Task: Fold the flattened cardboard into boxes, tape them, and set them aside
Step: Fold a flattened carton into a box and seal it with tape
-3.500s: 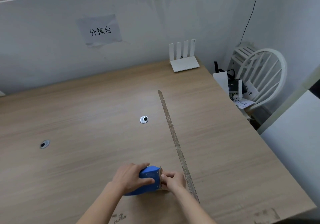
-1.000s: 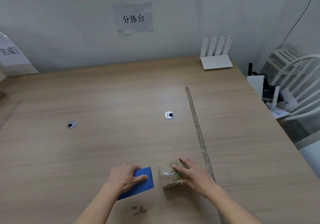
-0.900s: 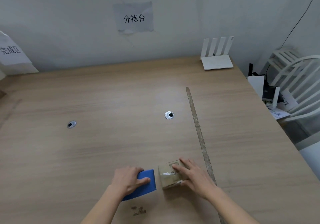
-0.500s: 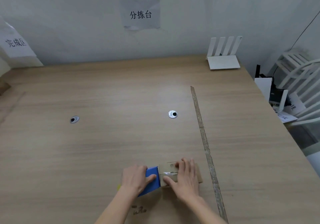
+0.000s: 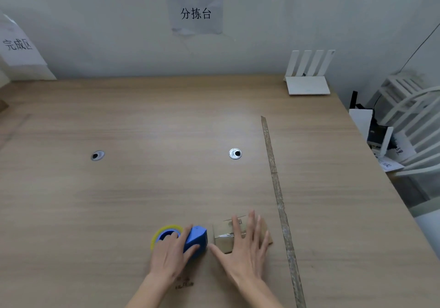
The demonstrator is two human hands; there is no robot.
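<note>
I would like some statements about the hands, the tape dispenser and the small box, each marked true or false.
1. The left hand holds the blue tape dispenser. True.
2. The right hand lies flat on the small cardboard box. True.
3. The box lies right of the long strip on the table. False: it lies left of it.
4. The white router stands at the near table edge. False: it stands at the far edge, by the wall.

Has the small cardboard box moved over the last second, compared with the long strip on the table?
Yes. The cardboard box now lies nearer the long strip, shifted rightward, under the flat right hand.
</note>
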